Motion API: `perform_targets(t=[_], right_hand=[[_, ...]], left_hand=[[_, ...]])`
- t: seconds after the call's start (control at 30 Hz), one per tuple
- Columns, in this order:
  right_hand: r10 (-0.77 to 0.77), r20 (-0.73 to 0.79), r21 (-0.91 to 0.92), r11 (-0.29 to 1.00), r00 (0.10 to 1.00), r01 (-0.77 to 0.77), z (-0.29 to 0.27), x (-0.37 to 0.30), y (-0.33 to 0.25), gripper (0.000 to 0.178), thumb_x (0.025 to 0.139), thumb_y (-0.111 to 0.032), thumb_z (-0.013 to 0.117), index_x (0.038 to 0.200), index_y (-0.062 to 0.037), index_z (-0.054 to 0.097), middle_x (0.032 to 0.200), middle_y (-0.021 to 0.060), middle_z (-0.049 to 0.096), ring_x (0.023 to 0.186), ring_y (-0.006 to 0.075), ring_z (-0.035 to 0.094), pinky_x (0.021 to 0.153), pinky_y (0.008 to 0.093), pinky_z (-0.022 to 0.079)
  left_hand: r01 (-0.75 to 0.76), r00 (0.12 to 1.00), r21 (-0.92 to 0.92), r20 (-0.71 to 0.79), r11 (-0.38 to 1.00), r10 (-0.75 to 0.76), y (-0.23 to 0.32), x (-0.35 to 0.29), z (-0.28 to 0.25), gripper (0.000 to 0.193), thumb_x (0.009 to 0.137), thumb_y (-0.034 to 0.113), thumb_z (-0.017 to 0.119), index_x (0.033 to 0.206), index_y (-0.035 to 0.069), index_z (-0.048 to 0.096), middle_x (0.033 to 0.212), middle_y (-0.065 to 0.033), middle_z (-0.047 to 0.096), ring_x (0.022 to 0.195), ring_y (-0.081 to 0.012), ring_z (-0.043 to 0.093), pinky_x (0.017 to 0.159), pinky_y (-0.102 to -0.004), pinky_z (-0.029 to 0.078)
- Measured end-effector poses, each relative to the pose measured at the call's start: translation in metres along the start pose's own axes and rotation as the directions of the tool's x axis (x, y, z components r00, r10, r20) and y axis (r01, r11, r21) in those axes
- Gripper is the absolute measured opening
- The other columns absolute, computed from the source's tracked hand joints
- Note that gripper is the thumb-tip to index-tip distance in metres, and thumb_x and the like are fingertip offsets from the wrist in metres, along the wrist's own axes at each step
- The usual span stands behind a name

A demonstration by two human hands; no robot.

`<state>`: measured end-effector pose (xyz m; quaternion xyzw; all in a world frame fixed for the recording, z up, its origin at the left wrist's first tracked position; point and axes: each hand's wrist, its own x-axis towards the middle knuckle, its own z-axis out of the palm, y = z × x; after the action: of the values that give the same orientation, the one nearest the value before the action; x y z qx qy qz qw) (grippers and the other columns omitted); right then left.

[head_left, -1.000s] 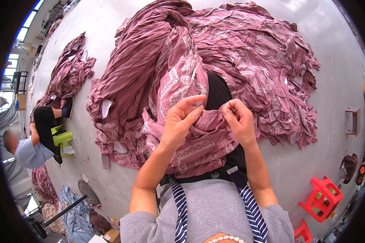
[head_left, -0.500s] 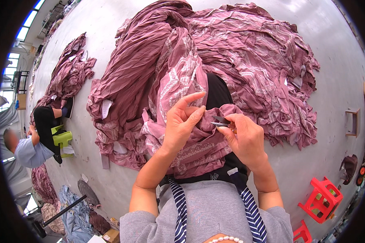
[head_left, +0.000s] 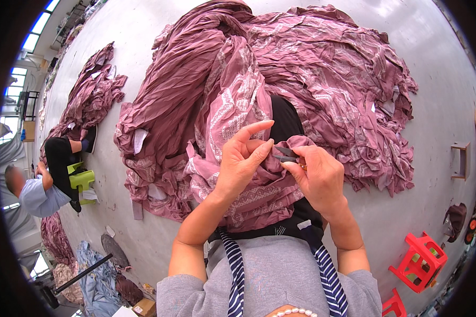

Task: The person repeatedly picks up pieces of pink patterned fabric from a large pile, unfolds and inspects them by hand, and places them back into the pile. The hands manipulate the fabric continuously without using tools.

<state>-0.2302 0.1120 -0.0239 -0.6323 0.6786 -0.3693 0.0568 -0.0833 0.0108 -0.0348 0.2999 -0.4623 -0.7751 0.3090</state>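
The floor (head_left: 375, 222) is smooth and pale grey, with faint specks and a brighter sheen toward the top. Along the left, a light wall (head_left: 46, 42) is broken by tall, glaring windows (head_left: 30, 43) with dark frames (the fisheye lens bends them toward the rim). Near that side are a brown cardboard box (head_left: 29, 131) and a lime-green plastic stool (head_left: 81, 180). On the right, a small open-fronted wooden frame (head_left: 467, 161) sits well apart from a red plastic stool (head_left: 431, 264); another red stool (head_left: 394, 301) is cut off by the lower edge.
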Motion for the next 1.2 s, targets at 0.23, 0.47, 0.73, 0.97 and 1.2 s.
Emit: perform_targets(t=[0.23, 0.47, 0.73, 0.97, 1.2], right_hand=[[-0.054, -0.128, 0.064, 0.996, 0.990, 0.062, 0.007, -0.001, 0.010, 0.026, 0.078, -0.021, 0.074, 0.091, -0.0042, 0.060, 0.076, 0.0087, 0.062, 0.063, 0.0263, 0.061, 0.055, 0.0342, 0.049], [0.195, -0.172, 0.340, 0.932, 0.966, -0.128, 0.006, -0.004, 0.023, 0.027, 0.078, -0.019, 0.076, 0.094, -0.0036, 0.061, 0.080, 0.0082, 0.065, 0.059, 0.0136, 0.059, 0.052, 0.0253, 0.050], [0.029, -0.070, 0.161, 0.987, 0.997, -0.017, 0.004, -0.001, 0.016, 0.031, 0.074, -0.022, 0.077, 0.091, -0.0037, 0.058, 0.079, 0.0085, 0.063, 0.060, 0.0212, 0.060, 0.054, 0.0316, 0.049], [-0.049, -0.049, 0.184, 0.981, 0.998, 0.058, 0.005, 0.007, 0.022, 0.032, 0.074, -0.025, 0.076, 0.090, -0.0038, 0.059, 0.077, 0.0084, 0.062, 0.062, 0.0239, 0.060, 0.056, 0.0337, 0.050], [-0.126, -0.059, 0.163, 0.978, 0.990, 0.134, 0.008, 0.007, 0.026, 0.029, 0.074, -0.022, 0.077, 0.088, -0.0038, 0.060, 0.077, 0.0099, 0.062, 0.062, 0.0260, 0.061, 0.055, 0.0333, 0.050]], left_hand=[[0.023, 1.000, 0.016, 0.020, 1.000, -0.024, -0.004, 0.001, -0.003, 0.040, 0.091, 0.004, 0.060, 0.129, 0.000, 0.049, 0.084, -0.0009, 0.065, 0.072, -0.0007, 0.053, 0.065, -0.0148, 0.040], [0.028, 0.999, -0.034, -0.017, 0.999, -0.029, -0.004, 0.002, -0.006, 0.040, 0.090, 0.000, 0.060, 0.128, -0.002, 0.050, 0.079, 0.0017, 0.061, 0.070, 0.0004, 0.050, 0.065, -0.0133, 0.037], [0.028, 1.000, -0.034, 0.001, 0.999, -0.028, -0.006, 0.004, -0.008, 0.040, 0.090, 0.000, 0.060, 0.128, -0.002, 0.050, 0.081, 0.0004, 0.063, 0.071, 0.0000, 0.051, 0.066, -0.0133, 0.038], [0.052, 0.997, -0.009, 0.052, 0.999, -0.051, -0.005, 0.005, -0.006, 0.041, 0.092, 0.005, 0.059, 0.131, 0.001, 0.047, 0.086, -0.0030, 0.066, 0.077, -0.0022, 0.057, 0.069, -0.0149, 0.043], [0.100, 0.993, -0.033, 0.068, 0.994, -0.097, -0.003, 0.005, -0.005, 0.042, 0.092, 0.005, 0.059, 0.132, 0.001, 0.047, 0.088, -0.0039, 0.067, 0.078, -0.0023, 0.057, 0.069, -0.0155, 0.044]])
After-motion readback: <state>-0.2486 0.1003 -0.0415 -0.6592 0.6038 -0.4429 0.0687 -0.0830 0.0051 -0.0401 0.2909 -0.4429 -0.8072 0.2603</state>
